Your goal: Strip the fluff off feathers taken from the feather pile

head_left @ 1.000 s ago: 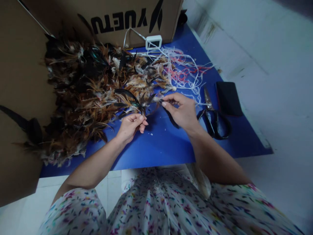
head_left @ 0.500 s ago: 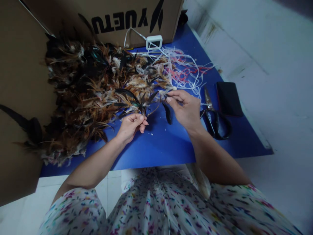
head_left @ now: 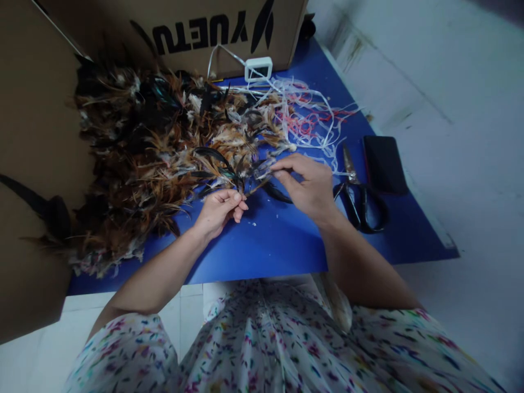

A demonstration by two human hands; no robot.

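Between thumb and fingers, my left hand [head_left: 221,210] pinches the base of a small bunch of dark and brown feathers [head_left: 229,169], whose tips fan out away from me. To its right, my right hand [head_left: 309,183] is closed in a pinch on a wispy feather [head_left: 262,172], with dark and pale strands showing at the fingertips. A dark curved feather [head_left: 277,194] shows below those fingertips; whether it is held or lies on the blue table [head_left: 254,251] I cannot tell. A large heap of brown and black feathers [head_left: 139,147] spreads beyond and left of my left hand.
Black-handled scissors [head_left: 362,204] lie right of my right hand, beside a black phone-like slab [head_left: 385,164]. White and red strings [head_left: 307,120] tangle at the back near a small white device [head_left: 257,70]. Cardboard boxes [head_left: 123,22] stand behind and left; a wall [head_left: 450,136] is at right.
My right hand has moved slightly left, closer to the bunch, bringing the wispy feather along. The dark curved feather now lies more level. My left hand has stayed in place.
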